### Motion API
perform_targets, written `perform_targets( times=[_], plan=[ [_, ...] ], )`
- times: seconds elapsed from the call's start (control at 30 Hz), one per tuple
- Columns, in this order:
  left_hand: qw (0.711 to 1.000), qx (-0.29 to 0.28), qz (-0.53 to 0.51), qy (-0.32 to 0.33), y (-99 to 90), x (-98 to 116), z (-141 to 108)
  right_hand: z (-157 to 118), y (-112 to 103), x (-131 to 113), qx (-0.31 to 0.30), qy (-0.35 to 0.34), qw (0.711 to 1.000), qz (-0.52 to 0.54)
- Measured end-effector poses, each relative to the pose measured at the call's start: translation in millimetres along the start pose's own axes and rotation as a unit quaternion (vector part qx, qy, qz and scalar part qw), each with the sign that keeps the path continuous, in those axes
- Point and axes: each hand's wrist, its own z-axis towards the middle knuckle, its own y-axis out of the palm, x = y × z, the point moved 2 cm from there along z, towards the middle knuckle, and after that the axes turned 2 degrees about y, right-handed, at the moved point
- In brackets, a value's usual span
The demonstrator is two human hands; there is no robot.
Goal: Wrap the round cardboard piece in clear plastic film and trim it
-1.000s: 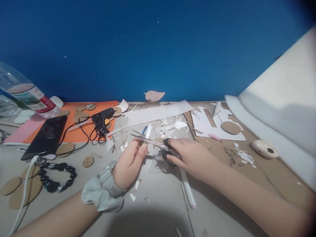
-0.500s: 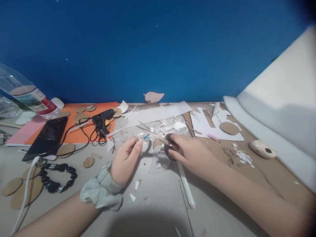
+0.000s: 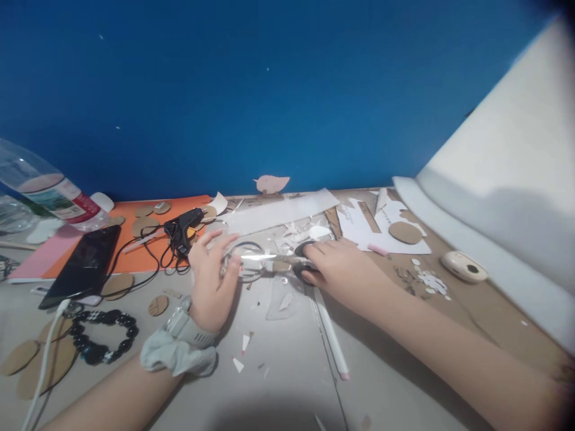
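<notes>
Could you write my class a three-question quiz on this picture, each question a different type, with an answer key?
1. Fill in the blank: The right hand holds a pair of black-handled ____.
2. True or false: The beaded bracelet lies nearer the left hand than the right hand.
3. Multiple choice: What colour is the bird-shaped cutout in front of the blue wall?
A) green
B) pink
C) black

Key:
1. scissors
2. true
3. B

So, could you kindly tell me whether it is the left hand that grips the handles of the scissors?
No, the scissors have their black handles in the right hand.
</notes>
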Motion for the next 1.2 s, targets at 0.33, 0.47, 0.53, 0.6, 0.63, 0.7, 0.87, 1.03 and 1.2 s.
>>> perform_targets(
  times=[0.33,0.47,0.53,0.6,0.63,0.7,0.87,1.03,1.2],
  plan=[
    [0.995,-0.072,0.02,0.069,2.6,8.4,-0.9,-3.6,4.1,-9.7,-0.004,-0.059,0.998,0.002],
    [0.994,-0.061,0.007,0.086,1.1,10.3,0.5,-3.6,4.7,-10.7,-0.025,-0.043,0.999,0.019],
    [0.994,-0.047,-0.005,0.097,-0.8,12.2,0.5,-3.2,3.3,-11.8,-0.034,-0.029,0.999,0.023],
    [0.994,-0.032,-0.015,0.103,-3.4,14.1,0.3,-2.6,1.2,-11.6,-0.046,-0.006,0.999,0.024],
    [0.994,-0.026,-0.02,0.103,-4.8,15.0,0.2,-2.1,0.2,-10.3,-0.055,0.01,0.998,0.021],
    [0.994,-0.016,-0.034,0.1,-7.4,16.2,0.2,-1.2,-0.9,-4.5,-0.067,0.053,0.996,0.016],
    [0.989,-0.058,-0.121,0.066,-6.0,16.3,-1.3,0.7,4.0,21.3,-0.049,0.13,0.99,0.018],
    [0.925,-0.137,-0.341,-0.091,5.5,12.1,-10.5,0.8,20.2,36.0,-0.054,0.103,0.993,0.017],
    [0.846,-0.152,-0.474,-0.19,12.4,10.4,-16.6,1.6,38.6,39.1,-0.066,0.077,0.995,0.005]
  ],
)
